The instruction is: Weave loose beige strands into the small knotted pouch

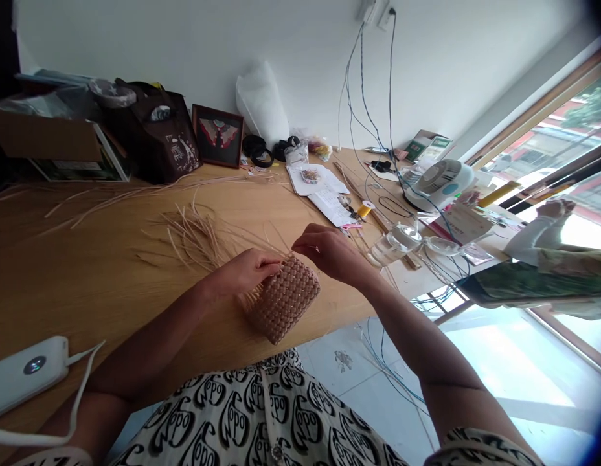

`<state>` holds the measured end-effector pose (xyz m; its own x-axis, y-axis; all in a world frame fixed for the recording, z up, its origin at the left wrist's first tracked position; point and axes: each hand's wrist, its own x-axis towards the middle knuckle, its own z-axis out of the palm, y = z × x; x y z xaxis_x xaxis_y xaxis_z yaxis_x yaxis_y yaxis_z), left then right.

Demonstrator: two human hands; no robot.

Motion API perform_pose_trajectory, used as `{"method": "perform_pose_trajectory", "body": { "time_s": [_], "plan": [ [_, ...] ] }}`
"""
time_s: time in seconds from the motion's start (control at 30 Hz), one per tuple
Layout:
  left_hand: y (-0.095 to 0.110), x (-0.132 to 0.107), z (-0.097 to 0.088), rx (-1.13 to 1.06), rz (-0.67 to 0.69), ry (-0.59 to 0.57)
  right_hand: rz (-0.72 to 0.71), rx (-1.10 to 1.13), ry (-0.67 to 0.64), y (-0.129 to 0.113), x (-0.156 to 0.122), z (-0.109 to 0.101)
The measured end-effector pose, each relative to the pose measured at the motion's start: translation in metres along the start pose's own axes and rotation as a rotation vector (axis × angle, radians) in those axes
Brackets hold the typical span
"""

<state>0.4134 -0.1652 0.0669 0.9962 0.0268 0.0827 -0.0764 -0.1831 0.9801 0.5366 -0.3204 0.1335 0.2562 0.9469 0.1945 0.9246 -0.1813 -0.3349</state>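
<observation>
A small brown basket (289, 299) of woven strips stands tilted near the table's front edge, its long unwoven strips (198, 239) fanning out to the back left. My left hand (249, 270) grips the basket's upper left edge between thumb and fingers. At the top corner, my right hand (324, 252) pinches, thumb against fingers, close to a thin strip that runs up from the weave. The fingertips hide just how that strip is held.
Loose strips lie along the back of the wooden table (184, 330). A power bank (28, 375) with a white cable is at left. On the right are a glass jug (395, 243), a yellow spool (365, 208), papers (329, 200) and a white fan (439, 184). Another person (548, 252) sits far right.
</observation>
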Motion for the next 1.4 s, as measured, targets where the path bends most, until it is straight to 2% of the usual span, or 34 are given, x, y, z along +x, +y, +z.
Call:
{"method": "perform_pose_trajectory", "body": {
  "time_s": [0.1, 0.17, 0.3, 0.37, 0.5, 0.57, 0.7, 0.83, 0.9, 1.07, 1.2, 1.3, 1.4],
  "plan": [
    [0.0, 0.001, 0.003, -0.093, -0.064, 0.02, 0.045, -0.102, -0.057, 0.002, -0.009, -0.009],
    [0.0, 0.002, 0.006, -0.124, -0.112, 0.079, 0.074, -0.138, -0.1, 0.005, -0.015, -0.011],
    [-0.001, 0.003, 0.007, -0.119, -0.158, 0.022, 0.058, -0.097, -0.236, 0.011, -0.021, -0.014],
    [-0.001, 0.002, 0.005, -0.102, -0.155, -0.027, 0.051, 0.058, -0.317, 0.015, -0.021, -0.015],
    [-0.004, 0.001, 0.001, -0.107, -0.161, -0.167, 0.053, 0.576, -0.477, 0.02, -0.017, -0.014],
    [-0.005, 0.001, 0.001, -0.11, -0.173, -0.178, 0.067, 0.773, -0.504, 0.019, -0.014, -0.011],
    [-0.006, 0.002, 0.005, -0.115, -0.154, -0.038, 0.205, 0.969, -0.397, 0.013, -0.009, -0.003],
    [-0.001, 0.005, 0.012, -0.113, -0.088, 0.151, 0.32, 1.042, -0.332, 0.006, -0.006, 0.001],
    [0.001, 0.005, 0.015, -0.1, -0.052, 0.201, 0.359, 1.036, -0.316, 0.004, -0.003, 0.003],
    [-0.001, 0.007, 0.019, -0.139, -0.071, 0.245, 0.344, 0.762, -0.051, 0.01, 0.005, 0.015],
    [-0.002, 0.008, 0.02, -0.221, -0.092, 0.267, 0.298, 0.607, 0.074, 0.016, 0.007, 0.028],
    [-0.001, 0.007, 0.022, -0.262, -0.077, 0.26, 0.254, 0.455, 0.188, 0.011, 0.007, 0.035],
    [-0.001, 0.006, 0.025, -0.281, -0.089, 0.29, 0.187, 0.394, 0.284, 0.002, 0.008, 0.037]
  ]
}}
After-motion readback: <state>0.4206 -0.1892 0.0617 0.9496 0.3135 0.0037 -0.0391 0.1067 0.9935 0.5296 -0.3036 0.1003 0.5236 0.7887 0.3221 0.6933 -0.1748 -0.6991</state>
